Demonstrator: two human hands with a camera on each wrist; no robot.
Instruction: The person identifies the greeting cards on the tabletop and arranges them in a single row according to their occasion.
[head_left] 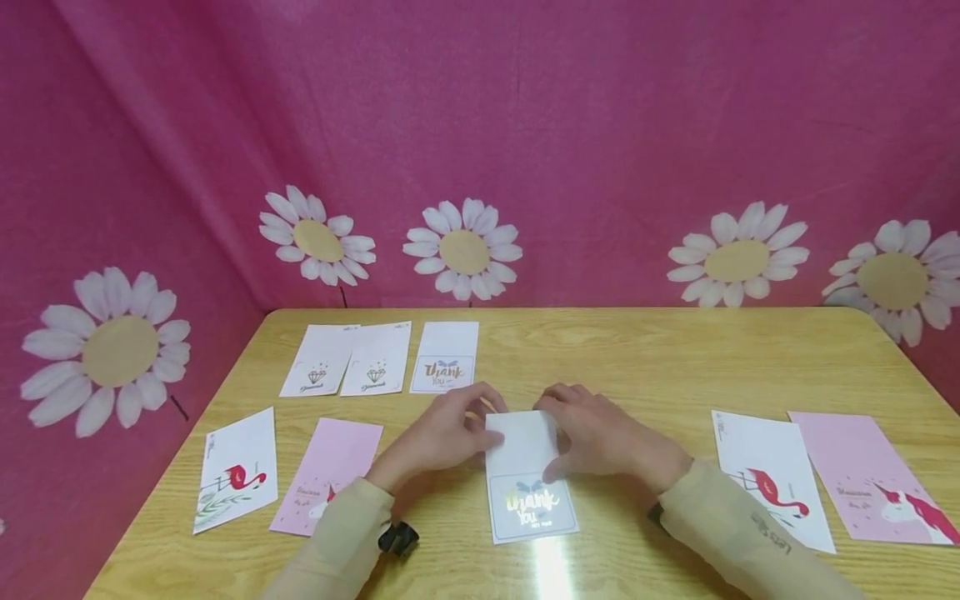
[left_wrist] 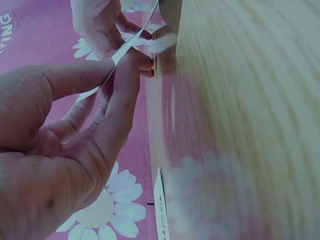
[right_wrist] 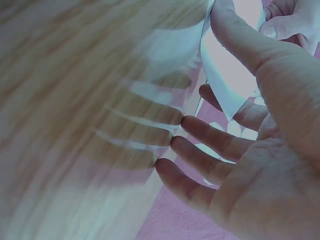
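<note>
A white "Thank You" card point(head_left: 525, 492) lies unfolded in front of me, its plain upper panel raised off the table. My left hand point(head_left: 453, 429) pinches that panel's left edge between thumb and fingers; the left wrist view shows the thin card point(left_wrist: 122, 50) between them. My right hand point(head_left: 600, 433) is at the card's right side. In the right wrist view its thumb point(right_wrist: 240, 35) touches the card near the fold, the index finger passes behind the raised panel point(right_wrist: 227, 75), and the other fingers, loosely extended, touch the table.
Two diamond cards point(head_left: 313, 350) and another "Thank You" card point(head_left: 446, 342) lie at the back left. A flamingo card point(head_left: 238, 450) and a pink unicorn card point(head_left: 337, 454) lie at the left; a matching flamingo card point(head_left: 757, 442) and unicorn card point(head_left: 847, 450) lie at the right.
</note>
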